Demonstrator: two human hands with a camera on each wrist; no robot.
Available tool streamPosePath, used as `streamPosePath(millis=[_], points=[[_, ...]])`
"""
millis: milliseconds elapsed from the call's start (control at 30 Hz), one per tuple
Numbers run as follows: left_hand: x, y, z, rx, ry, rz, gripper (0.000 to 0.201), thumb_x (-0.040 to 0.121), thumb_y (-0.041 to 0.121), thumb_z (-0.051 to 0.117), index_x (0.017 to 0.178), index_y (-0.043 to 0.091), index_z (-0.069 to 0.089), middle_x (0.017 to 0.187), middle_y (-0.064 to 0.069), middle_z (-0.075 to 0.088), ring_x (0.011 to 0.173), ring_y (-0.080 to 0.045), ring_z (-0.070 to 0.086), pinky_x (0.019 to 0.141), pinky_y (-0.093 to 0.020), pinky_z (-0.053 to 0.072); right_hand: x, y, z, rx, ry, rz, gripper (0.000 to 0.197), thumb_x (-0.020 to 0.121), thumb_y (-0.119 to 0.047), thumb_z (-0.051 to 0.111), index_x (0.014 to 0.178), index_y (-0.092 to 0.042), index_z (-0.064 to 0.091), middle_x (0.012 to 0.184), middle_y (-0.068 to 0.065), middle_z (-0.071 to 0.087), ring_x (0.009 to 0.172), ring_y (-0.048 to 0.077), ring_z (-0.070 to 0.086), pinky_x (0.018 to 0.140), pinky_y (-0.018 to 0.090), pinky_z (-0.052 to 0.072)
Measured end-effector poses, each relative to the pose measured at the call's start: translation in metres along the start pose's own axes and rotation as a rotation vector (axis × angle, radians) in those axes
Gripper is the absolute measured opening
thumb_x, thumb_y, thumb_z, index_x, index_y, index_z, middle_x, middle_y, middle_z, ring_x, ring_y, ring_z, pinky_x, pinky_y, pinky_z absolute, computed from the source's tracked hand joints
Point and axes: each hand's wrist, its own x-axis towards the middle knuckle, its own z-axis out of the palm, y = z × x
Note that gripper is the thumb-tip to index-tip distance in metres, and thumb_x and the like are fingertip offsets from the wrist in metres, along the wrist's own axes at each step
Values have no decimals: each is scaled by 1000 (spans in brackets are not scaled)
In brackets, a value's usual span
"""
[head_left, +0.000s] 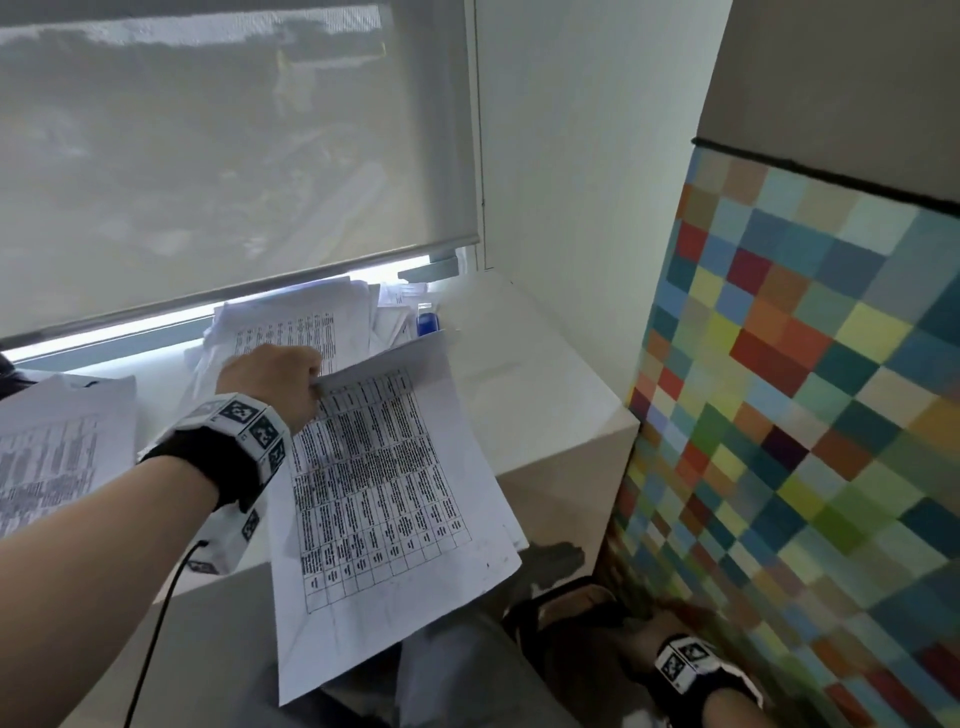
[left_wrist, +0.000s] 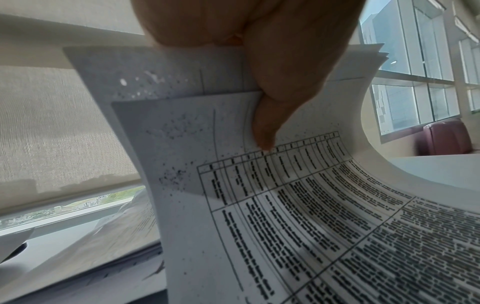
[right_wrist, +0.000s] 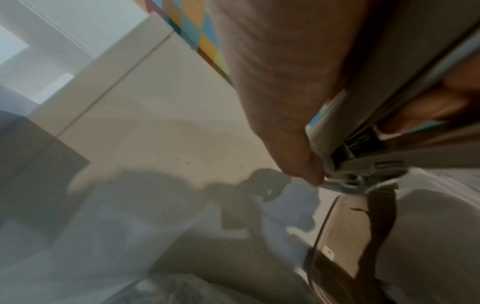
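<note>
My left hand (head_left: 275, 374) pinches the top edge of a few white sheets (head_left: 384, 493) printed with dense tables, thumb on the front. The sheets hang off the white ledge (head_left: 545, 374) toward my lap. In the left wrist view the thumb (left_wrist: 272, 92) presses on the curved sheets (left_wrist: 298, 216), whose corners fan apart. My right hand (head_left: 636, 642) is low at the bottom right, blurred, beside a dark bag (head_left: 561, 618). In the right wrist view its thumb (right_wrist: 298, 156) and curled fingers grip a grey tool with a metal hinge, seemingly a stapler (right_wrist: 363, 176).
A loose pile of papers (head_left: 296, 322) lies on the ledge under the roller blind (head_left: 234, 156), with a small blue object (head_left: 427, 322) behind it. Another printed stack (head_left: 52, 452) sits at the left. A multicoloured checkered panel (head_left: 805, 389) walls off the right side.
</note>
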Motion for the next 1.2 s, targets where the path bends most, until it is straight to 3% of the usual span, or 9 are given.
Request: streamPosePath(millis=[100, 200, 300, 367, 500, 667, 867, 1033, 1200], points=[[1, 1, -1, -7, 8, 16, 26, 92, 23, 61, 69, 18, 51, 65, 2, 57, 58, -10, 49, 62, -27, 37, -6, -6, -14, -6, -17, -59, 41, 83, -62, 54, 88, -23, 61, 83, -2, 61, 78, 17, 59, 71, 23, 46], [1, -4, -2, -23, 26, 25, 26, 93, 24, 60, 69, 18, 50, 66, 2, 57, 58, -9, 50, 60, -26, 37, -16, -24, -37, 45, 1, -107, 66, 75, -70, 60, 108, -12, 61, 105, 6, 63, 94, 23, 59, 80, 26, 49], [0, -10, -3, -58, 29, 10, 28, 92, 22, 60, 67, 19, 48, 66, 2, 56, 58, -8, 49, 58, -25, 36, -42, -60, -75, 115, 9, -209, 60, 79, -59, 65, 108, -6, 64, 107, 13, 65, 92, 26, 61, 76, 29, 52], [0, -14, -3, -80, 15, -6, 29, 92, 23, 60, 67, 20, 47, 67, 3, 56, 58, -7, 48, 54, -23, 35, -63, -90, -104, 126, 75, -340, 47, 81, -45, 69, 99, -1, 70, 89, 14, 71, 84, 30, 67, 63, 26, 48], [3, -27, -10, -79, 5, -40, 24, 92, 26, 59, 71, 20, 48, 69, 4, 55, 59, -9, 51, 56, -24, 38, -93, -155, -146, 15, 259, -568, 9, 72, -20, 71, 77, -15, 64, 71, 4, 66, 68, 19, 65, 51, 22, 41], [1, -53, -22, -154, -50, -122, 23, 86, 25, 65, 71, 22, 48, 73, 6, 54, 66, -13, 54, 60, -26, 40, -88, -228, -139, -144, 275, -571, 17, 70, -19, 73, 73, -20, 57, 69, 0, 61, 70, 20, 60, 52, 21, 38], [-4, -92, -28, -211, -101, -192, 27, 80, 20, 70, 67, 22, 47, 75, 7, 57, 68, -11, 55, 50, -23, 36, -63, -286, -110, -254, 291, -483, 42, 82, -34, 68, 110, -6, 57, 111, 14, 64, 103, 29, 60, 74, 26, 43], [5, -106, -25, -257, -109, -192, 29, 80, 19, 70, 64, 22, 46, 70, 8, 55, 63, -8, 50, 49, -23, 33, -51, -323, -102, -220, 310, -471, 43, 87, -40, 59, 110, -4, 59, 112, 14, 64, 102, 31, 61, 78, 27, 46], [20, -108, -10, -288, -138, -181, 32, 81, 21, 72, 63, 23, 45, 67, 10, 53, 59, -2, 48, 46, -19, 30, -38, -374, -105, -84, 442, -590, 57, 87, -45, 55, 132, -10, 49, 129, 14, 56, 117, 33, 54, 99, 37, 44]])
